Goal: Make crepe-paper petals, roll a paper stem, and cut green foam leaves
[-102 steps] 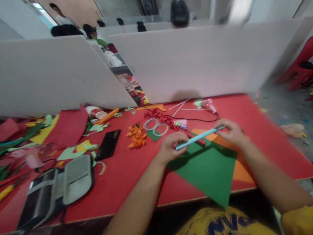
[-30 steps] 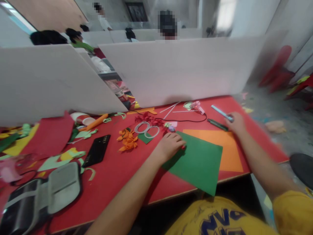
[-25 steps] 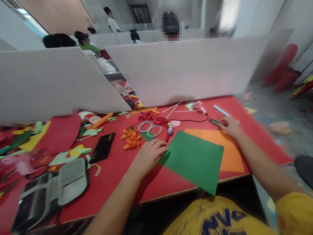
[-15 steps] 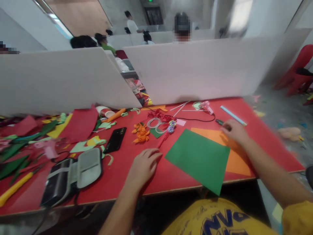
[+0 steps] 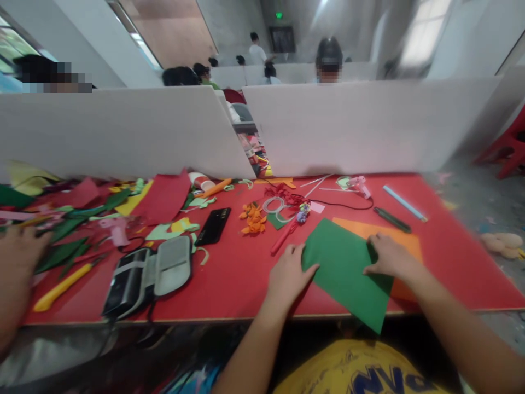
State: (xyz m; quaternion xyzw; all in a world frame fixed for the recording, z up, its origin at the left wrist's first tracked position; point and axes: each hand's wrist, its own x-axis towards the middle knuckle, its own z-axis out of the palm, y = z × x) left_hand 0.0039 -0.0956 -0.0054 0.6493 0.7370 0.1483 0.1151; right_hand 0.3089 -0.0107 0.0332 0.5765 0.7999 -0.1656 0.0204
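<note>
A square green paper sheet (image 5: 342,268) lies askew on the table, one corner jutting past its front edge. My left hand (image 5: 291,273) touches the sheet's left edge, thumb apart from the fingers. Across from it, my right hand (image 5: 389,257) rests on the right part of the sheet, its thumb and fingers spread. Partly under the green sheet is an orange paper sheet (image 5: 410,249). Just behind that lies a dark green pen-shaped tool (image 5: 391,219). A red stick (image 5: 283,239) is near my left fingertips.
Orange paper flowers (image 5: 253,219), a clear ring coil (image 5: 274,205) and a pink glue gun (image 5: 359,186) lie further back. To the left are a black phone (image 5: 214,225), an open case (image 5: 174,265), a yellow-handled tool (image 5: 61,287) and another person's hand (image 5: 20,251).
My right hand has left the dark pen-shaped tool and come onto the green sheet. My left hand has moved right to its edge. Another person's hand has appeared at far left.
</note>
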